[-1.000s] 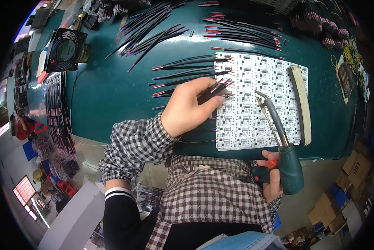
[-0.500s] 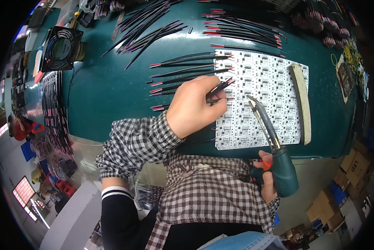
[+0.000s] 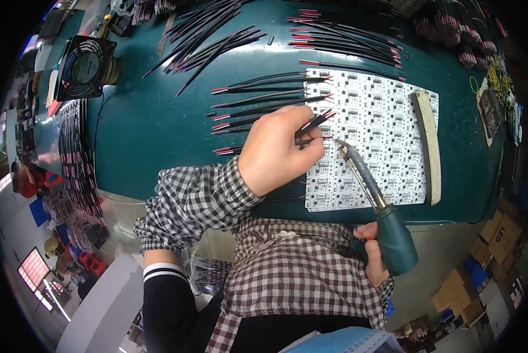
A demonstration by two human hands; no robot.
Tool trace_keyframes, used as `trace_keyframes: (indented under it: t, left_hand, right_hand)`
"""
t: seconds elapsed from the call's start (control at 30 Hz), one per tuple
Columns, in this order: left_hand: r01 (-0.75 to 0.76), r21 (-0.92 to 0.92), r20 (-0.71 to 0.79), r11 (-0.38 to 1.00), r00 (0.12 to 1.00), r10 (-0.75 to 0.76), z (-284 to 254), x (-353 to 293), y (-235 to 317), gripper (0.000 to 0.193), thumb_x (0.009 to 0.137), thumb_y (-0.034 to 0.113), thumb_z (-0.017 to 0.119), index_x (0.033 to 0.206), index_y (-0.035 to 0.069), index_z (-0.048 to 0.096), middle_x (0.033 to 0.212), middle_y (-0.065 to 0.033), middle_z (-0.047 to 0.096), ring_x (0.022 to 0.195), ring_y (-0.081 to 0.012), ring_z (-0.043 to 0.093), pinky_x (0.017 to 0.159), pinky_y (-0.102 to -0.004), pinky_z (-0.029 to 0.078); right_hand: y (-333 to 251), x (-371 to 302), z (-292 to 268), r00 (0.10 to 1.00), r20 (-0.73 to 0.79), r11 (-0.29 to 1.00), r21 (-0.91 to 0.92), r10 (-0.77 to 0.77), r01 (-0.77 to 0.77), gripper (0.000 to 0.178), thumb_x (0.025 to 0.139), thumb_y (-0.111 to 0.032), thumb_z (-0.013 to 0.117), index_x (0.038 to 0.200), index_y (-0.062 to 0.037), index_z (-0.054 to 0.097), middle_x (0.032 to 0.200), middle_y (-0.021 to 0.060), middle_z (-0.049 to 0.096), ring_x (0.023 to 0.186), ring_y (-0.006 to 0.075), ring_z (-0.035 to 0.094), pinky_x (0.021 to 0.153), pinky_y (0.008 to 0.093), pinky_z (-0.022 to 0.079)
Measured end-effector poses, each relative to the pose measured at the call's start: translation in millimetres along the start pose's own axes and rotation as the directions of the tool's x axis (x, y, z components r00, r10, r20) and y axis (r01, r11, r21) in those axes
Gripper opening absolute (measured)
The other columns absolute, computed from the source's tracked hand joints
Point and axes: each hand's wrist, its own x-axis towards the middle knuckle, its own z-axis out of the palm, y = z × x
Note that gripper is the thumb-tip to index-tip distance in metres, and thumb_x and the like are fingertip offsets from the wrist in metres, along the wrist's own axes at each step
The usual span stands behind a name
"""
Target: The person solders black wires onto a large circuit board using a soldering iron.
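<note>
Left hand (image 3: 281, 150) has fingers (image 3: 312, 155) pinching black wires (image 3: 316, 122) over the 9 o'clock edge of the white board panel (image 3: 387, 147), lower wire (image 3: 304, 142) lying roughly 9-to-3, end just beside the soldering gun (image 3: 397, 244) tip at 3 o'clock, right hand (image 3: 376, 265), farther off, gripping the gun at 5 o'clock.

A short word in dark capital letters (image 3: 500, 235) stands on a cardboard box (image 3: 503, 244) at the lower right. The label (image 3: 89, 66) on the black fan (image 3: 82, 69), upper left, is too small to read.
</note>
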Motion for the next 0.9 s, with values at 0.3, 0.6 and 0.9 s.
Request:
trace_keyframes:
  t: [0.3, 0.6, 0.9]
  left_hand:
    - [-0.007, 0.014, -0.002, 1.000, 1.000, 0.007, 0.0, 0.2, 0.5, 0.019, 0.075, 0.007, 0.068, 0.084, -0.005, 0.057, 0.074, -0.0118, 0.061, 0.064, -0.0185, 0.057, 0.061, -0.0310, 0.048]
    - [-0.005, 0.015, 0.003, 1.000, 1.000, 0.005, 0.2, 0.7, 0.5, 0.018, 0.075, 0.007, 0.069, 0.082, -0.004, 0.057, 0.073, -0.0118, 0.061, 0.064, -0.0187, 0.057, 0.061, -0.0308, 0.047]
    - [0.002, 0.027, 0.002, 1.000, 1.000, -0.002, 0.2, 0.7, 0.3, 0.018, 0.075, 0.007, 0.069, 0.083, -0.004, 0.057, 0.073, -0.0117, 0.061, 0.064, -0.0176, 0.057, 0.061, -0.0303, 0.048]
  right_hand:
    - [3.7, 1.0, -0.6, 0.999, 0.020, 0.997, -0.079, -0.026, 0.028, 0.040, 0.082, -0.002, 0.072, 0.117, 0.0061, 0.056, 0.093, 0.0125, 0.069, 0.087, 0.0191, 0.068, 0.083, 0.0329, 0.055]
    - [16.4, -4.8, -6.5, 0.994, 0.070, 0.972, -0.218, -0.079, 0.092, 0.042, 0.083, -0.007, 0.074, 0.119, 0.0058, 0.056, 0.094, 0.0121, 0.070, 0.087, 0.0195, 0.068, 0.083, 0.0325, 0.055]
    - [-9.6, 4.5, 8.1, 0.997, -0.063, 0.995, 0.093, 0.039, -0.033, 0.048, 0.085, -0.012, 0.075, 0.124, 0.0054, 0.053, 0.100, 0.0143, 0.068, 0.099, 0.0234, 0.068, 0.083, 0.0366, 0.057]
